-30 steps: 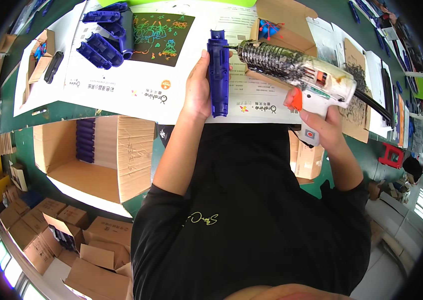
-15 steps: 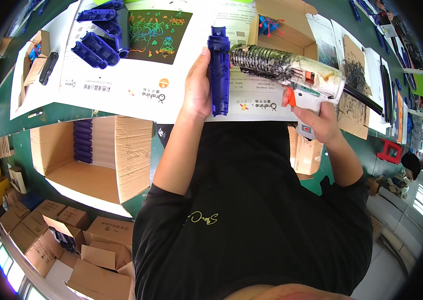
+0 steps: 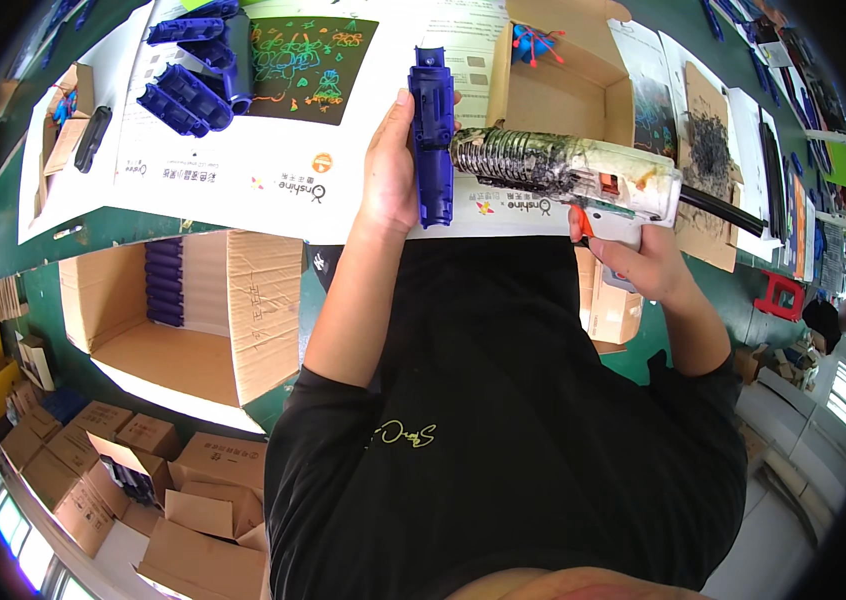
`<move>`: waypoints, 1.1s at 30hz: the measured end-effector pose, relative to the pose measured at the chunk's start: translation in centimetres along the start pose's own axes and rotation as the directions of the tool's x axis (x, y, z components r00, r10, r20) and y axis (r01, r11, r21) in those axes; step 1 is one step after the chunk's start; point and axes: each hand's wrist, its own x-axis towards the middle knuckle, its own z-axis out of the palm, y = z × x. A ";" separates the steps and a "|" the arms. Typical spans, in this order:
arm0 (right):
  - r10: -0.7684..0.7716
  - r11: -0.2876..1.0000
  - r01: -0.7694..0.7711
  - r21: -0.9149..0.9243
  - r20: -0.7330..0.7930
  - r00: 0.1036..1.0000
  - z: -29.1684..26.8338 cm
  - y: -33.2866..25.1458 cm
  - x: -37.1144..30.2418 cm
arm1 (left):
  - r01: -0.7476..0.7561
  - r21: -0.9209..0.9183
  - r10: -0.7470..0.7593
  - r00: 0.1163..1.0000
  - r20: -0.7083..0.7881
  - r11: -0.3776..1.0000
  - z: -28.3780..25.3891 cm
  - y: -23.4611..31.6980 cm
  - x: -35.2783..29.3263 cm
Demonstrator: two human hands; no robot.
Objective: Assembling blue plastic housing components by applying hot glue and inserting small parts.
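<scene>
Upright in my left hand point(image 3: 393, 165) is a long dark-blue plastic half shell point(image 3: 433, 150), its hollow ribbed side facing me. My thumb lies along its left edge and fingertips show at its right edge. My right hand point(image 3: 648, 262) is wrapped round the handle of a stained white glue gun point(image 3: 633, 185), a finger at its orange trigger. A coiled, blackened sleeve covers the gun's front. Its tip is against or very near the shell's right edge; I cannot tell which. From the gun's back sticks a black glue stick point(image 3: 723, 210).
More blue shells point(image 3: 183, 100) lie at the upper left on white printed sheets point(image 3: 213, 190). An open carton point(image 3: 568, 100) stands behind the gun, a blue and red item at its edge. Another carton point(image 3: 173, 345) with stacked blue shells is below the table edge at left. A blackened cardboard piece point(image 3: 708, 150) lies right.
The blue shell and my left hand have shifted slightly left. The glue gun has moved a little left and down, its handle now lower and more hidden by my right hand.
</scene>
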 end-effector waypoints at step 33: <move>0.019 0.985 -0.030 -0.171 -0.066 0.998 -0.1 -1.4 -0.2 | -0.029 0.048 0.029 1.000 0.006 0.998 0.7 0.1 -0.2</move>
